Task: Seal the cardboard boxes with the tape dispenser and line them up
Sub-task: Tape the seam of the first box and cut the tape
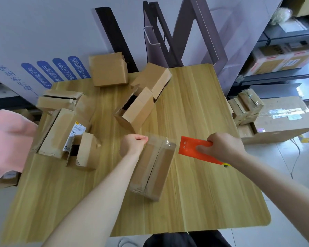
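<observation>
A closed cardboard box (151, 169) lies in the middle of the wooden table (200, 202), with clear tape along its top seam. My left hand (132, 144) pinches the far left corner of this box, thumb on the tape end. My right hand (223, 146) grips the orange tape dispenser (189, 148), held just right of the box's far end. A strip of clear tape runs from the dispenser to the box's far edge. Several unsealed boxes (136, 107) lie scattered over the far and left parts of the table.
A pink cloth (7, 141) hangs at the left edge. Taped small boxes (246, 106) are stacked on a big carton (282, 120) right of the table. Metal shelves with cartons stand at the right. A blue-lettered white board leans behind the table.
</observation>
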`<state>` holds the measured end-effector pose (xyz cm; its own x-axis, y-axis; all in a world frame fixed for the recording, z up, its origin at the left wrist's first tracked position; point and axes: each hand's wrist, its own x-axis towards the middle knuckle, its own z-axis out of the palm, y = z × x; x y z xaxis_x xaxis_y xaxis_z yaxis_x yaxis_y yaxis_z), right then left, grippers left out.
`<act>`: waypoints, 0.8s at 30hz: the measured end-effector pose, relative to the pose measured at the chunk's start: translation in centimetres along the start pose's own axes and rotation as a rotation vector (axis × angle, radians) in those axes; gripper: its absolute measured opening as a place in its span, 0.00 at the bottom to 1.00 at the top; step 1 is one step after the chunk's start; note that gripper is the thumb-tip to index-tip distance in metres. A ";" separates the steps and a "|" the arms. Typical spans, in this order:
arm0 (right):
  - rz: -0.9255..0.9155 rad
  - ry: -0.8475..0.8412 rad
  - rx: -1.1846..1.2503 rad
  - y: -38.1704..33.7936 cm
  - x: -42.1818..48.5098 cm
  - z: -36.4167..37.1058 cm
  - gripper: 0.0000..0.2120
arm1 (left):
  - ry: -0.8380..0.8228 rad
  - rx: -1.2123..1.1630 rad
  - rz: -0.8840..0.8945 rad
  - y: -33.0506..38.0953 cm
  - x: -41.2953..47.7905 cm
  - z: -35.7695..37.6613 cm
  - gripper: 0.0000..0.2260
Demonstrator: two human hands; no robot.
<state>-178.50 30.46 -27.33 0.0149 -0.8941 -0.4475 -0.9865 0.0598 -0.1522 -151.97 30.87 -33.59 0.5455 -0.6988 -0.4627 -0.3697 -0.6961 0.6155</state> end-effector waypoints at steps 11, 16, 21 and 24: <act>0.005 0.028 -0.083 -1.5 1.8 1.2 0.21 | -0.089 0.083 -0.016 -1.2 0.8 1.6 0.25; -0.011 0.022 -0.101 -2.0 2.1 1.2 0.21 | -0.047 -0.031 0.213 -2.2 -0.8 1.7 0.21; -0.019 0.042 -0.137 -3.2 2.8 0.4 0.19 | -0.191 -0.021 0.227 -3.2 -1.8 3.7 0.22; -0.027 0.064 -0.181 -4.3 3.2 -0.4 0.18 | -0.112 -0.075 0.233 -2.9 -2.2 4.4 0.15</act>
<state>-174.23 27.15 -27.79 0.0375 -0.9212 -0.3874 -0.9992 -0.0406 -0.0002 -155.41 33.66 -37.16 0.3636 -0.8557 -0.3682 -0.4164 -0.5029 0.7574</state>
